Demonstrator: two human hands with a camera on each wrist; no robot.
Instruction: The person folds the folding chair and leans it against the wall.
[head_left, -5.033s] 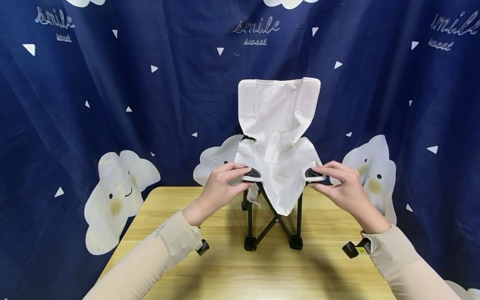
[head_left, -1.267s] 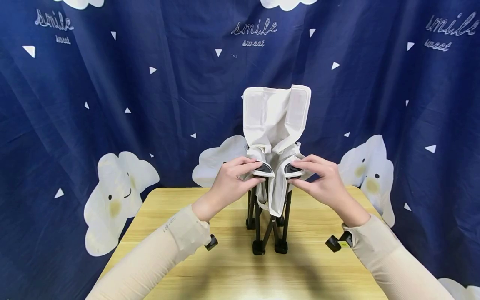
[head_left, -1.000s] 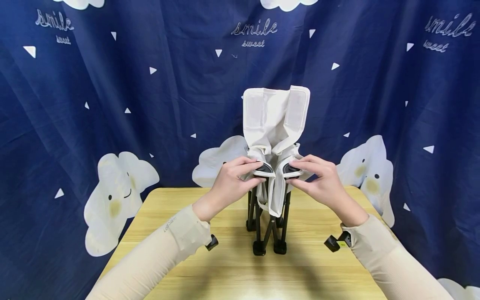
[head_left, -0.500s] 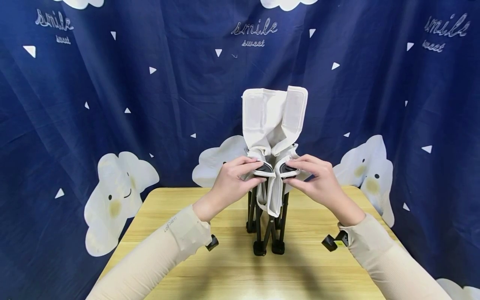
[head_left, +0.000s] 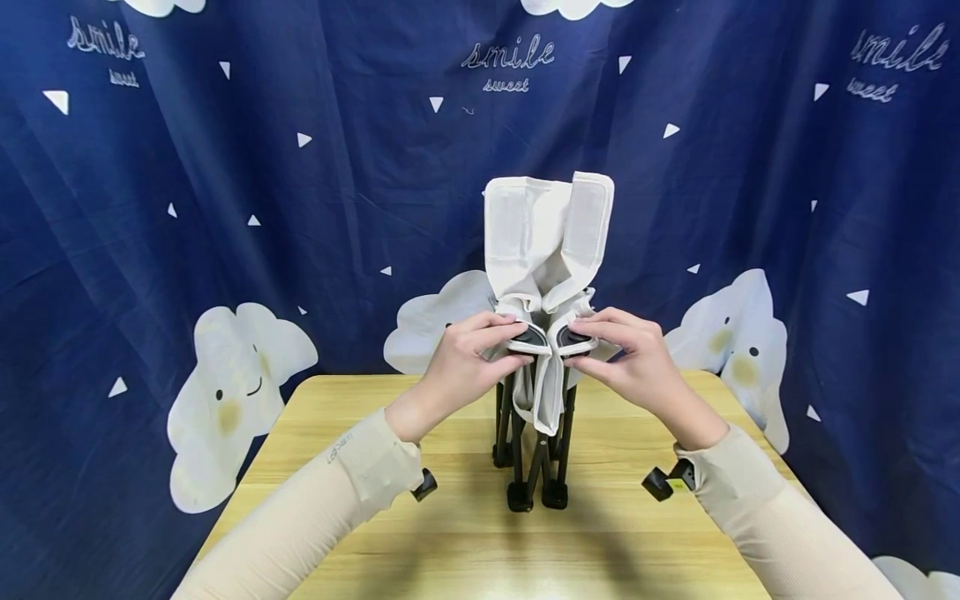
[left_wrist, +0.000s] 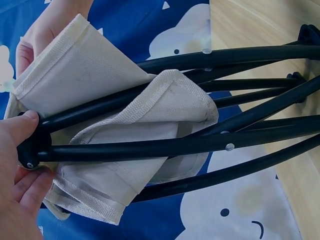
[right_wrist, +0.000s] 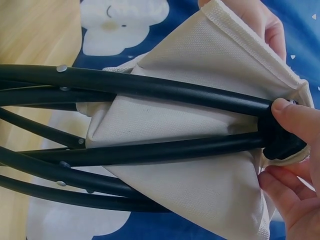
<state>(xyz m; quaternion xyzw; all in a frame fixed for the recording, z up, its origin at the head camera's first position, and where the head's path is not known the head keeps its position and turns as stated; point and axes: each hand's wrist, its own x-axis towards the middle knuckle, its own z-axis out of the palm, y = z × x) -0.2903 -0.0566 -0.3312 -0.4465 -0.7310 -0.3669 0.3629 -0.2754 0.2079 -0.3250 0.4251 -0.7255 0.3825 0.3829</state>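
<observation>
A small folding chair (head_left: pixel 513 221) with white fabric and black tube legs stands mostly folded on the table, its backrest creased inward. My left hand (head_left: pixel 468 354) pinches the chair's left front corner between thumb and fingers, at the black patch. At the right front corner, my right hand (head_left: pixel 633 350) pinches the matching patch the same way. The two corners almost meet in the middle. In the left wrist view, black tubes (left_wrist: pixel 135 149) run from a black corner joint (left_wrist: pixel 32 142) under the thumb. The right wrist view has the thumb on another joint (right_wrist: pixel 282 137), with fabric (right_wrist: pixel 200 185) sagging in folds between tubes.
The light wooden table (head_left: pixel 360 500) lies under the chair, its back edge behind the legs. A dark blue curtain (head_left: pixel 337 208) with white clouds and triangles hangs close behind it. Small black devices (head_left: pixel 660 483) are strapped at both wrists.
Both hands have brought the front corners together from wide apart, so the seat fabric has folded and the legs have drawn close. Over the last second the right hand edged slightly left.
</observation>
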